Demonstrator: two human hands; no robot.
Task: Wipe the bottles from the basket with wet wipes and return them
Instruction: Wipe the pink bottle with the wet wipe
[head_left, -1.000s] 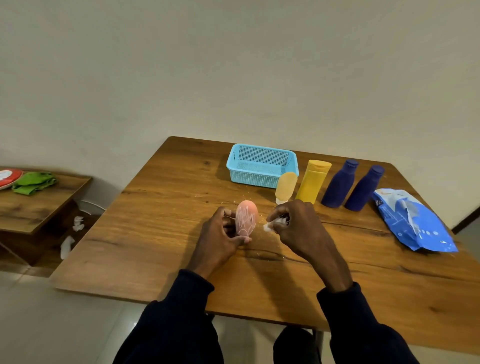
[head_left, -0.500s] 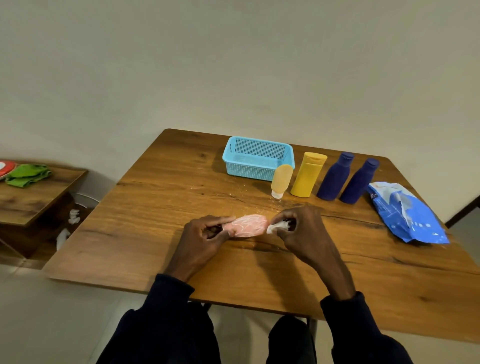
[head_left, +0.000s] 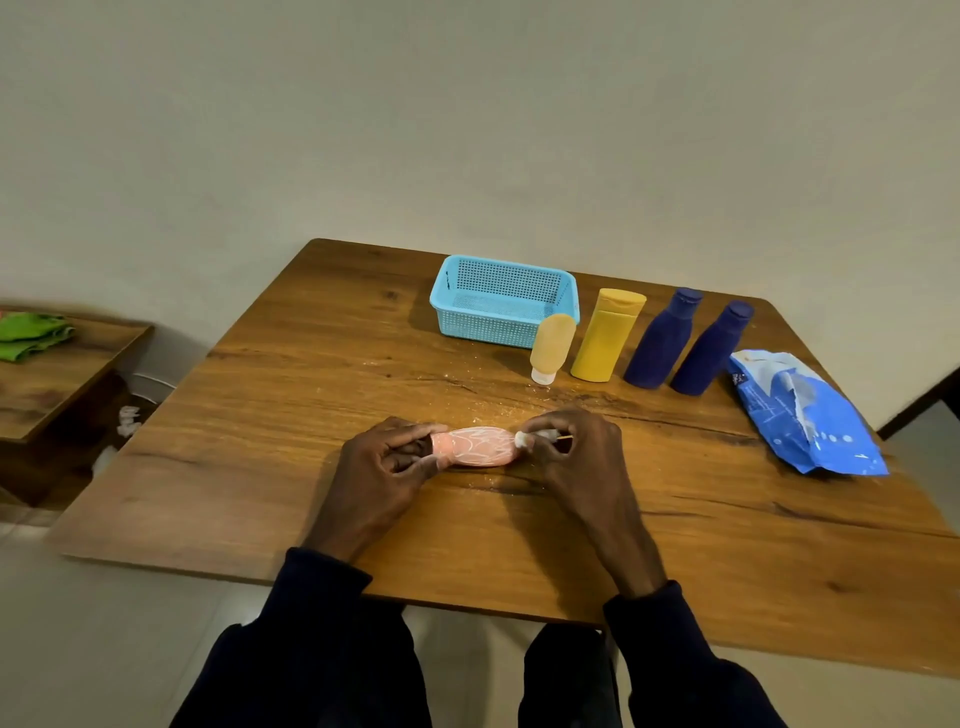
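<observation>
A pink bottle (head_left: 480, 447) with white line patterns lies on its side on the wooden table (head_left: 311, 415). My left hand (head_left: 387, 467) grips its cap end between fingers and thumb. My right hand (head_left: 576, 452) pinches a small white wet wipe (head_left: 527, 437) against the bottle's other end. Behind them stand a light blue mesh basket (head_left: 501, 301), a small tan tube (head_left: 551, 345), a yellow bottle (head_left: 608, 335) and two dark blue bottles (head_left: 664, 340) (head_left: 711, 349).
A blue wet wipes pack (head_left: 805, 415) lies at the right of the table. A low wooden side table (head_left: 47, 374) with a green cloth (head_left: 31, 335) stands to the left. White scraps (head_left: 127, 418) lie on the floor beside it.
The pink bottle went from upright in my left hand to lying flat on the table. My right hand with the wipe moved to the bottle's right end.
</observation>
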